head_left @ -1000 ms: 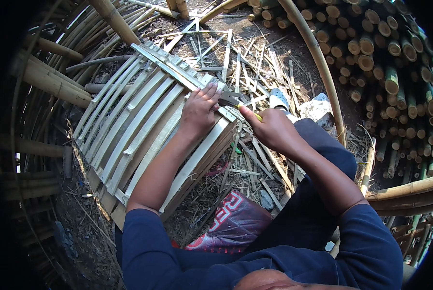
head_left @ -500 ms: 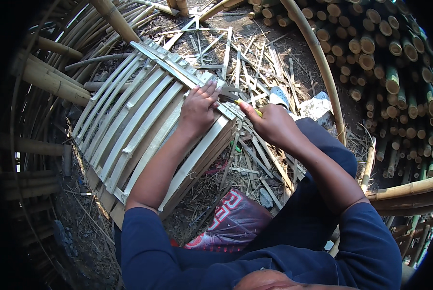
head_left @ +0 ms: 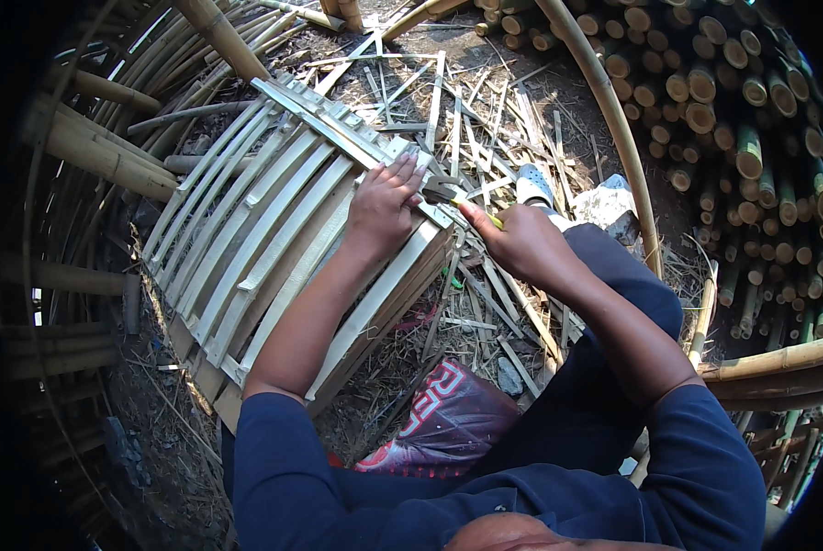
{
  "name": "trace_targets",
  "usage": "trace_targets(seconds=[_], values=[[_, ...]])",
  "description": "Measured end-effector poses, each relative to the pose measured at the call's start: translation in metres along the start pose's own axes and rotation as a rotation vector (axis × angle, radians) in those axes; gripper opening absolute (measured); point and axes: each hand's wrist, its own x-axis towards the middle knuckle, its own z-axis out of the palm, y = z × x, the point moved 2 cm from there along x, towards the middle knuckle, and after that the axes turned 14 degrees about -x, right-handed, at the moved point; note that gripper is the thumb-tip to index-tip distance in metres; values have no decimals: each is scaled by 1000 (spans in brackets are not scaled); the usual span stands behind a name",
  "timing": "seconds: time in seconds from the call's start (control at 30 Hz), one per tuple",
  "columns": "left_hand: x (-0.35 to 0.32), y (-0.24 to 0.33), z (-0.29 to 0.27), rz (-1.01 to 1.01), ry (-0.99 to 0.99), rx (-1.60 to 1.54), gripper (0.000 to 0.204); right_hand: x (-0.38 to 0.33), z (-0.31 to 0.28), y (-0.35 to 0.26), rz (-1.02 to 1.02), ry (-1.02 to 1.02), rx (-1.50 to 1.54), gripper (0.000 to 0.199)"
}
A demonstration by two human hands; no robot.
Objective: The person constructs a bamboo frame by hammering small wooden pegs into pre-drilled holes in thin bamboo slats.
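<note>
1. Leaning in at far left, thick bamboo poles crowded the working space.
2. Slatted frame, pale strips over wide boards, lay before the person, left of centre; the left forearm crossed it, hiding part of the slats.
3. Crosspiece ran along the frame's far edge, slat ends projecting beyond it.
4. Left hand rested on the crosspiece, fingers together; could not tell whether they pinched anything.
5. Hammer, metal head and yellow handle, was just beside the left fingers; contact with the crosspiece could not be told.
6. Dark red sack lay near the legs, bearing large pale, outlined capitals, partly lost in folds.
7. Split strips littered the ground beyond the frame.
8. Right hand was clamped round the hammer's handle.
9. Pale shoe, blue on top, showed beyond the right hand.
10. Curved pole stood between the litter and stacked bamboo, cut ends facing inward.
</note>
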Motion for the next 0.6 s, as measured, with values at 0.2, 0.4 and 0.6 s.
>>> trace_targets(seconds=[0.2,0.4,0.6], values=[[2,-1,4,18,0,-8,42,6,13,9,31,-79,-135,87],[-1,-4,2,-6,0,-31,38,3,0,1,25,-97,57,90],[0,-3,-2,-44,-82,-6,44,2,-11,-7,23,-41,205,89]])
